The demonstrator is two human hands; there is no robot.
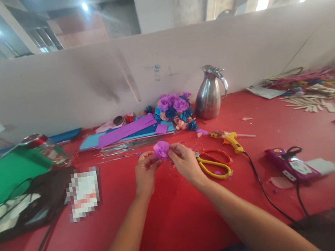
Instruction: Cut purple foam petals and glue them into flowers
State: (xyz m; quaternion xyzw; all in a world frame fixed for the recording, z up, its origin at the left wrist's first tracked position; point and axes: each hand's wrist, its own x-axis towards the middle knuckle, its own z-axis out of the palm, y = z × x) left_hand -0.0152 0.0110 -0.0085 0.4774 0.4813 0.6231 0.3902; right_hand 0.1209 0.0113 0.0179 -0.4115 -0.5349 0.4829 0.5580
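Note:
A purple paper flower (161, 149) is held up between my two hands over the red table. My left hand (146, 170) pinches it from the left and below. The fingertips of my right hand (185, 161) grip its petals on the right side. Just right of my right hand lie scissors (214, 164) with one yellow and one red handle. Behind the flower stands a bunch of finished paper flowers (174, 110) in purple, blue and pink. Purple paper strips (128, 130) lie on blue sheets beside that bunch, with thin wires (121, 149) in front of them.
A yellow glue gun (233, 141) lies to the right, its black cord running toward the front edge. A steel jug (209, 93) stands at the back. Farther right are a purple box (293, 165) and wooden sticks (309, 100). At left are a glass jar (55, 152) and a black bag (50, 198).

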